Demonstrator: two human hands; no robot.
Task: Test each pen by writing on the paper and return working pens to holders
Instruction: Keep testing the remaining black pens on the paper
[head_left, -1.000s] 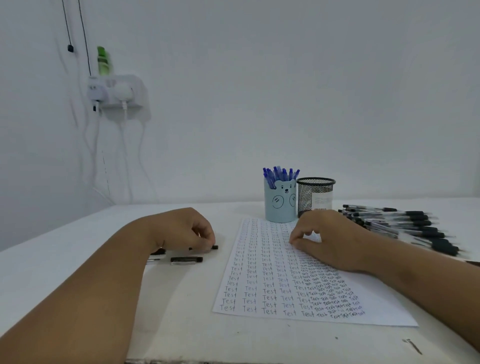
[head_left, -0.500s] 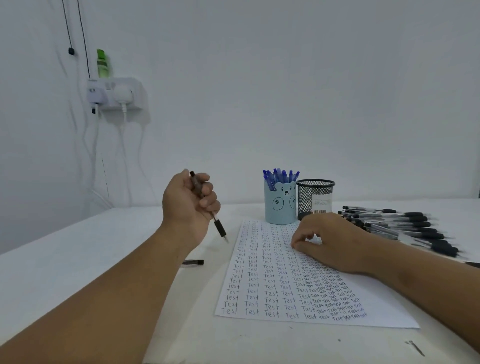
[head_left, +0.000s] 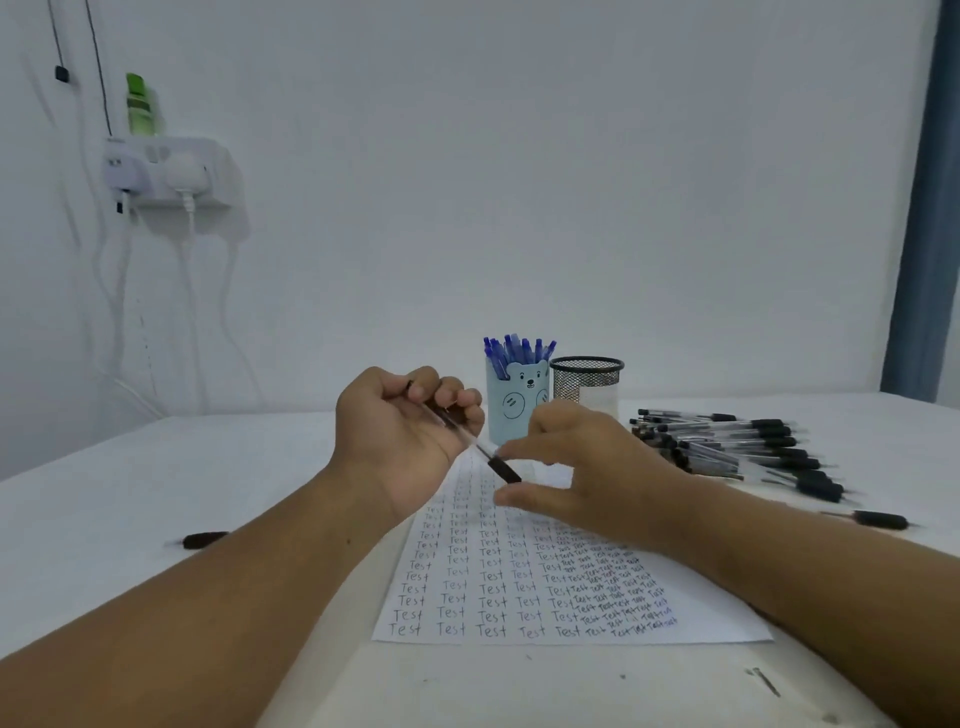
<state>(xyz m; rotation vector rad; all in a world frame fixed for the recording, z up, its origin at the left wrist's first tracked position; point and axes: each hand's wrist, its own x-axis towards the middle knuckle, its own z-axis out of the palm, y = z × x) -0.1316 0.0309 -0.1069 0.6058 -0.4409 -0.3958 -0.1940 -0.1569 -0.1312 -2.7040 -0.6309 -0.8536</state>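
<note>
Desk (head_left: 156, 467) carries paper (head_left: 493, 587) directly beneath both hands. Behind the grip stand a blue holder (head_left: 517, 402) and mesh holder (head_left: 587, 379). Left hand (head_left: 400, 431) clamps a pen (head_left: 470, 441); right hand (head_left: 582, 462), fingers apart, frames its black tip.

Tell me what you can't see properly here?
All in the head view:
- Pen tip: blurred, between the right hand fingers.
- Mesh holder inside: hidden by its wall.
- Top rows on the paper: covered by the hands.
- Left hand hides the pen's middle.
</note>
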